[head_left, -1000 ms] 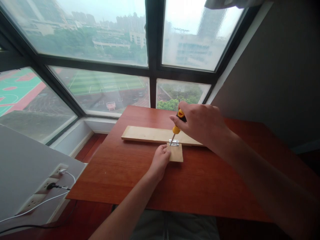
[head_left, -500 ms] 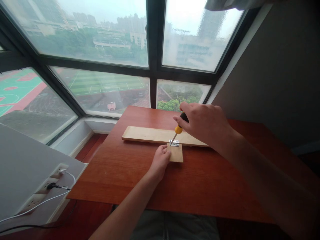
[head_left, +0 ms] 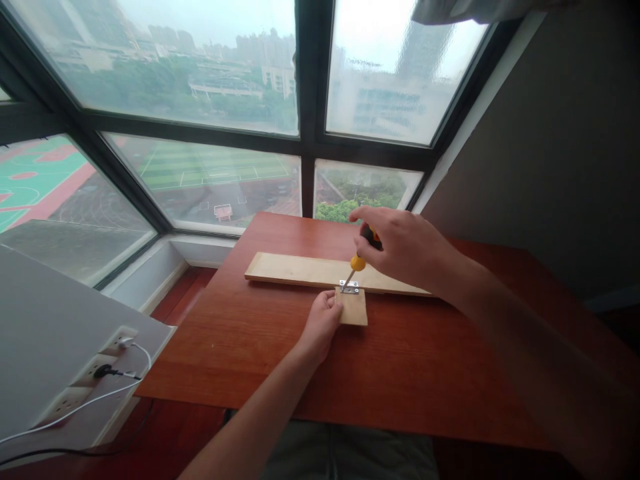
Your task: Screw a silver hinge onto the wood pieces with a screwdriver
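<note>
- Long board [head_left: 295, 268]: on the table [head_left: 240, 340]; looks stiff, easiest held by its long edges.
- Left hand [head_left: 323, 319]: fingers pinched closed on the small wood piece's left edge.
- Small wood piece [head_left: 356, 312]: beside the board's near edge; likely light, rigid.
- Hinge [head_left: 354, 285]: bridges both, probably slick metal.
- Screwdriver [head_left: 357, 263]: tilted, tip at the hinge; best gripped by its handle.
- Right hand [head_left: 407, 245]: fingers partly curled around that handle.

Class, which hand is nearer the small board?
Left: the left hand grips the small board by its left edge; the right hand is above it, gripping the screwdriver.
</note>
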### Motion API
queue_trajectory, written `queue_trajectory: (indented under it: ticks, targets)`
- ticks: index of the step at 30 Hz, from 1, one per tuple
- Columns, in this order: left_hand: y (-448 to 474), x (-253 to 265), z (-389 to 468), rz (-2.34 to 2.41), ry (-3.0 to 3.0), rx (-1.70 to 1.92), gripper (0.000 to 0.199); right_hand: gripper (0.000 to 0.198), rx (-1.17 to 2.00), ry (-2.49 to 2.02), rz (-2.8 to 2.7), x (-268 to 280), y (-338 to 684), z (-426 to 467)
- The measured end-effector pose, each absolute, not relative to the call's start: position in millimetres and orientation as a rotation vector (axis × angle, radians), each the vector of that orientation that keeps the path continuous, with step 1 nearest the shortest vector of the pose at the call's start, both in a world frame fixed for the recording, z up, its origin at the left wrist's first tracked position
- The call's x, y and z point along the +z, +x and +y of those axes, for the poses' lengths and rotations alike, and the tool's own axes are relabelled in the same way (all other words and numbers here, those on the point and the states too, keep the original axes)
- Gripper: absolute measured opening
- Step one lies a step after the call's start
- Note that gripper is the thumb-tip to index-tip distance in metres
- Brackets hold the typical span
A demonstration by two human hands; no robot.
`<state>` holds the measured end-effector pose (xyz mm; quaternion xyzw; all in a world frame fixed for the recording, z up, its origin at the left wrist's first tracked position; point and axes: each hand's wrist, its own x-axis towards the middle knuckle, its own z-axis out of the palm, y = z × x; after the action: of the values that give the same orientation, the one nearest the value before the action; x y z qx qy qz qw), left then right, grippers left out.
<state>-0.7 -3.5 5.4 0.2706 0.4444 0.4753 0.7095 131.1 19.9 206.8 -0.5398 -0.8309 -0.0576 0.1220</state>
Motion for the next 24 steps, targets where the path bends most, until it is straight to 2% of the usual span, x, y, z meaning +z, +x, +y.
queue_trajectory:
  ticks: [4, 9, 14, 18, 24]
  targets:
    - [-0.6, 6.5, -3.8, 0.987, 0.599, 1.053, 0.031, 0.051, -0.004, -1.422, -2.49, 207.3, 136.2, 19.5]
    - [-0.4, 5.9, -3.3, 0.958, 0.603, 1.055, 0.032, 0.031, -0.119, -1.55, -2.407, 207.8, 133.9, 21.6]
    - [-0.9, 3.9, -2.9, 0.961, 0.61, 1.055, 0.033, 0.028, -0.05, -1.457, -2.393, 204.6, 135.2, 24.6]
    - [-1.3, 3.1, -2.8, 0.953, 0.607, 1.058, 0.034, 0.045, 0.097, -1.342, -2.454, 206.0, 139.6, 22.0]
    - [-1.3, 3.9, -2.8, 0.986, 0.607, 1.059, 0.034, 0.033, -0.05, -1.537, -2.405, 207.8, 136.0, 22.1]
